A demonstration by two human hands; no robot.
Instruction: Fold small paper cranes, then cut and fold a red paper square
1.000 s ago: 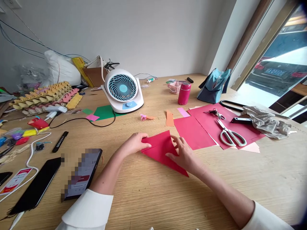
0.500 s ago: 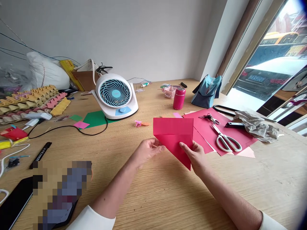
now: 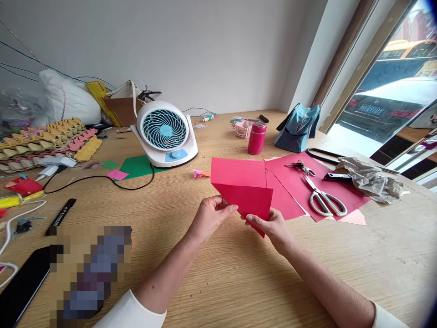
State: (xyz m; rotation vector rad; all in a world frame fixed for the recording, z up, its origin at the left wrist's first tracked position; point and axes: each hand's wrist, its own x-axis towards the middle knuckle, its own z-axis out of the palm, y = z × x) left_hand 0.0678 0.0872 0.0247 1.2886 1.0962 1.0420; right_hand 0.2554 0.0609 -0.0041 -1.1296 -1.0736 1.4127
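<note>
A folded sheet of red paper [image 3: 243,175] is held up above the table, its upper band bent back along a crease and its lower part tapering to a point. My left hand [image 3: 213,215] pinches the slanting left edge between thumb and fingers. On the lower right, my right hand [image 3: 271,226] grips the paper, thumb in front and fingers partly hidden behind. To the right lie larger red sheets [image 3: 285,200], with white-handled scissors [image 3: 324,200] and a small pair of scissors with keys [image 3: 302,167] on top.
A white fan [image 3: 165,132] stands at the back left on green paper [image 3: 136,168]. Behind the paper are a pink flask [image 3: 257,139] and a blue bag [image 3: 298,130]. Crumpled cloth [image 3: 372,177] lies right; a black marker [image 3: 61,216] and phone [image 3: 25,287] lie left.
The red paper has tilted, its upper band now leaning back and to the left at the crease. My right hand has shifted slightly left and down the paper; the camera view moved a little.
</note>
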